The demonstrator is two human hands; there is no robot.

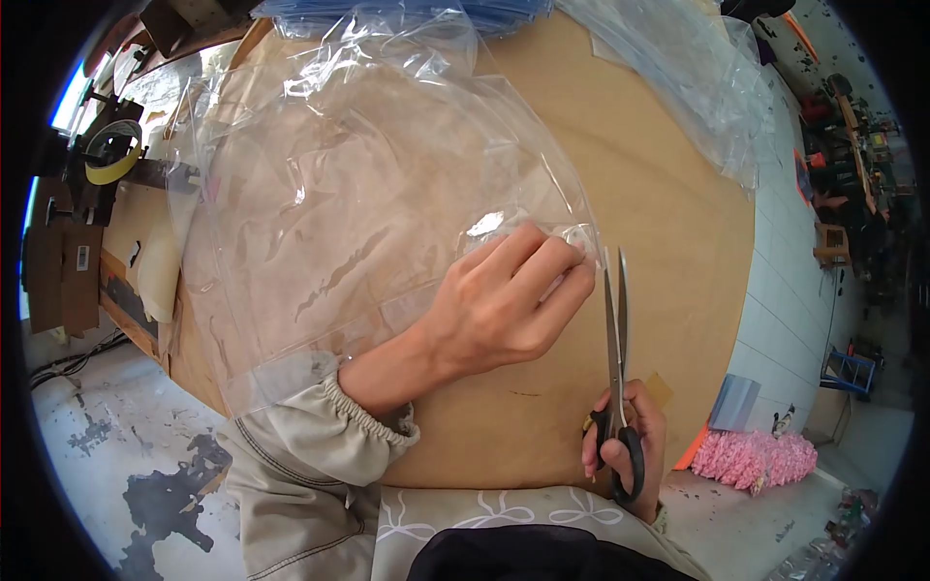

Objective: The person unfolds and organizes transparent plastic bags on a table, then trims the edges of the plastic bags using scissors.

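A large clear plastic sheet (pixel 387 184), perhaps a bag, lies spread over the left and middle of the brown work surface. My left hand (pixel 513 295) is closed on the sheet near its right edge, pinching it between bent fingers. In my right hand (pixel 639 436), low on the right, is a pair of scissors (pixel 616 339) with black handles. My fingers are in the handle loops. The blades point away from me and stand slightly apart, their tips just right of the sheet's edge and close to my left fingers.
Blue-tinted plastic (pixel 407 15) is stacked at the far edge, and more clear plastic (pixel 688 87) lies far right. A yellow tape roll (pixel 111 155) sits in a black holder at left. Beyond the right edge is a pink fluffy bundle (pixel 756 457) on the floor.
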